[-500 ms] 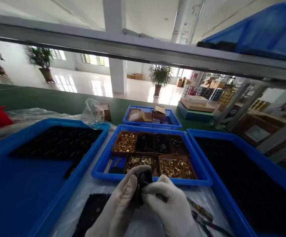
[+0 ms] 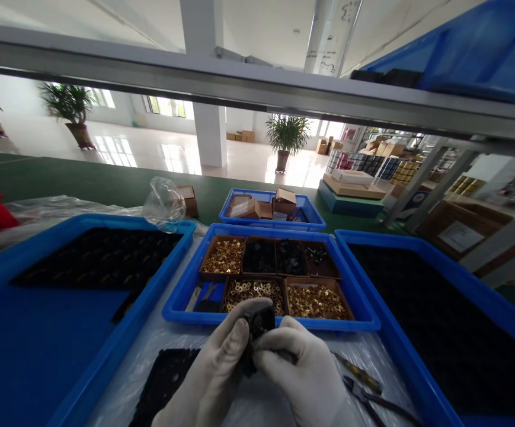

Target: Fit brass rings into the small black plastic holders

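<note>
Part [image 2: 262,320]: black, between our two hands, just before the middle tray; by the fingers' work on it, we judged it unfinished.
Left hand [image 2: 221,362]: wrapped round the part, gripping it.
Right hand [image 2: 304,367]: finger and thumb pinched at its near side; whether they also held something small, we could not tell.
Left tray [image 2: 53,338]: black pieces [image 2: 101,255] lay in rows over its far portion; we took these as done.
Right tray [image 2: 373,235]: we guessed its contents were left to do, yet they were too dark to make out singly.
Middle tray [image 2: 366,325]: its boxes held plenty of brass bits [image 2: 314,301].
Pliers [image 2: 358,389]: near our right hand, untouched, handles cut off below.
Plate [image 2: 163,373]: black, partly hidden behind our left hand.
</note>
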A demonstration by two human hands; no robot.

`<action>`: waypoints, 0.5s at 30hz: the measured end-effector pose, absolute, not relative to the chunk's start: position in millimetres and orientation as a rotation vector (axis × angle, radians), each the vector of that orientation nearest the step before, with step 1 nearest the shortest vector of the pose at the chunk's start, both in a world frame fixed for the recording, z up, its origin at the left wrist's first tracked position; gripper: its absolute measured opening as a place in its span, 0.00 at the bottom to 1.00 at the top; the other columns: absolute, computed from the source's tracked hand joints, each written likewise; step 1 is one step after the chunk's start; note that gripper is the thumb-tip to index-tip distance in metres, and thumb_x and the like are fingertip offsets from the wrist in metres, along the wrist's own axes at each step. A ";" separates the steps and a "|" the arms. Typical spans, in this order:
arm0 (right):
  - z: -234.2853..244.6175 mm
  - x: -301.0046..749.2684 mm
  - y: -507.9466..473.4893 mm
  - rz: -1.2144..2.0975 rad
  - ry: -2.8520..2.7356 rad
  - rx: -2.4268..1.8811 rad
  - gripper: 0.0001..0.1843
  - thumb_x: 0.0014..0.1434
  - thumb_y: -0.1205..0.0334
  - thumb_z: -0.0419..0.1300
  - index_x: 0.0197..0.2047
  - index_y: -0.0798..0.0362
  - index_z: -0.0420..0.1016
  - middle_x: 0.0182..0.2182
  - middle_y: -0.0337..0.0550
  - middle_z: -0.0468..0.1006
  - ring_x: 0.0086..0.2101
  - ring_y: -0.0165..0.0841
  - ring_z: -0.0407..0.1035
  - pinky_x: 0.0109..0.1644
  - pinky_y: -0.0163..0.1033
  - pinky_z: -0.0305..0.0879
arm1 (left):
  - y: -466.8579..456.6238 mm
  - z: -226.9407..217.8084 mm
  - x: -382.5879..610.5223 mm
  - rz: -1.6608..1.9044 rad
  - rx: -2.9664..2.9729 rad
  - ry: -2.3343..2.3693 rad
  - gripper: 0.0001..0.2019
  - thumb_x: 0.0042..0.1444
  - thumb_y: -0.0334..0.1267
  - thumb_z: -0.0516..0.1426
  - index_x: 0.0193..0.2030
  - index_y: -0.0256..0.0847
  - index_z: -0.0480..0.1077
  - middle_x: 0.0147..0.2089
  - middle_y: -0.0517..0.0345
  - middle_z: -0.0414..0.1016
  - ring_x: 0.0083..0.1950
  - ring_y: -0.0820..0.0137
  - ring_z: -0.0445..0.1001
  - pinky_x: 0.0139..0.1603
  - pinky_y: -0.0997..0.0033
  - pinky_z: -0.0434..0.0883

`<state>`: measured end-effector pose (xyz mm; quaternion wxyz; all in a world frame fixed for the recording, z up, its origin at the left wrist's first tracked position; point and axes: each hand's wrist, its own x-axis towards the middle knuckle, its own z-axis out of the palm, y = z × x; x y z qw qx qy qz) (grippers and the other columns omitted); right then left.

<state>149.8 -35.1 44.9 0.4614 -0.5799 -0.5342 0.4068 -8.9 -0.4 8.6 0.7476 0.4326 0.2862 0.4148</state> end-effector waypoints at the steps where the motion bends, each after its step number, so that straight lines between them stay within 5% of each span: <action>1: 45.7 148.8 -35.5 0.991 -1.299 -1.418 0.09 0.54 0.68 0.66 0.30 0.45 0.87 0.30 0.37 0.75 0.33 0.31 0.73 0.37 0.33 0.67 | -0.8 13.0 -8.2 0.915 0.947 0.642 0.25 0.72 0.59 0.50 0.67 0.49 0.69 0.67 0.52 0.76 0.71 0.52 0.68 0.71 0.55 0.66; 8: 33.2 148.2 -36.5 0.901 -1.361 -1.401 0.07 0.57 0.68 0.67 0.30 0.47 0.84 0.30 0.36 0.74 0.31 0.29 0.72 0.35 0.32 0.69 | -4.3 35.8 -3.2 0.943 1.032 0.761 0.25 0.66 0.62 0.58 0.62 0.51 0.75 0.63 0.55 0.79 0.66 0.54 0.73 0.67 0.61 0.70; 15: 19.8 147.8 -37.9 0.269 -1.668 -1.252 0.13 0.68 0.69 0.61 0.48 0.41 0.81 0.33 0.36 0.76 0.37 0.34 0.73 0.41 0.39 0.72 | 10.8 -10.9 -8.8 0.879 0.624 0.508 0.26 0.68 0.61 0.56 0.59 0.43 0.78 0.59 0.49 0.82 0.69 0.51 0.71 0.70 0.53 0.69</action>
